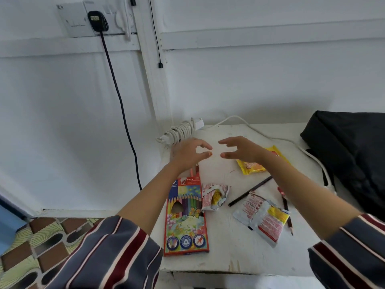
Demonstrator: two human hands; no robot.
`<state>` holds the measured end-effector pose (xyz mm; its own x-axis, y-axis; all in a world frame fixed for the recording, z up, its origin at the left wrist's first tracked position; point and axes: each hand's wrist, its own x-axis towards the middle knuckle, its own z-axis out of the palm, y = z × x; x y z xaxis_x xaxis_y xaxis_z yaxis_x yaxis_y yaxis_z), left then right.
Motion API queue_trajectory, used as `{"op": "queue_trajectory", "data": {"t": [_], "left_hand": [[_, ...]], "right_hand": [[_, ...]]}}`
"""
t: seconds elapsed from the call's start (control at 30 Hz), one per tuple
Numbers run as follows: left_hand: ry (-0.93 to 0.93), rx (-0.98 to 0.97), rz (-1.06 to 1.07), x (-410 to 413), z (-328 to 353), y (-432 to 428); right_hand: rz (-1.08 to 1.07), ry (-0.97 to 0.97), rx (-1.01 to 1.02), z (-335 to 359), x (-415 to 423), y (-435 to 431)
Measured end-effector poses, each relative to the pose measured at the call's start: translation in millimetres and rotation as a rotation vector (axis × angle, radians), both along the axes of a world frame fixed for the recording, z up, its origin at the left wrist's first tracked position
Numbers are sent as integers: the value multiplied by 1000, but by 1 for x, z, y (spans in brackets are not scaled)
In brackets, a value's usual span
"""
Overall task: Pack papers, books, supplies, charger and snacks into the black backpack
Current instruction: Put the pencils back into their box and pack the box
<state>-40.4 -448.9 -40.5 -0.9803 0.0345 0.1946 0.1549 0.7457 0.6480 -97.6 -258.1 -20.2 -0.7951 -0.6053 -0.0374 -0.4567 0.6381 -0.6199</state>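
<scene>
Backpack (350,155) is lying well to the right of both hands, at the right side of the white table (225,257). Whether its mouth is open cannot be told from this angle. Progress, judged: supplies, snacks and charger are all lying outside it, so most of the packing is yet to be done.

Nearest, below the left wrist: 1 box of 12 coloured pencils (185,215) is lying flat, with pencil ends poking out toward the wrist. Just right of the box, 1 crumpled red-and-white snack packet (214,196) is resting. Below the right forearm, 1 flattened silver, red and yellow packet (262,217) is lying between 2 loose pencils, 1 black (250,190) and 1 dark red (286,209).

Middle: left hand (188,152) and right hand (242,150) are hovering over a bare patch of table, fingers spread and lightly curved, facing each other, grasping nothing. 1 yellow snack pack (253,166) is lying partly under the right wrist.

Beyond the left fingertips: white charger (181,130), cable wound round it, is resting at the back corner.

Papers and books are not showing; packed or elsewhere, cannot tell.

Backpack look: black, matte, soft fabric, slumping and creasing.
</scene>
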Motion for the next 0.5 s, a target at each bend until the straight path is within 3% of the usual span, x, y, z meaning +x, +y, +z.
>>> {"op": "queue_trajectory", "data": {"t": [0.17, 0.3, 0.5], "left_hand": [[-7, 13, -184, -8, 3, 39], [-119, 15, -313, -10, 3, 72], [-263, -119, -385, -6, 0, 116]], "right_hand": [[-196, 60, -12, 12, 0, 56], [-368, 85, 65, 8, 9, 95], [-486, 60, 223, -7, 30, 121]]}}
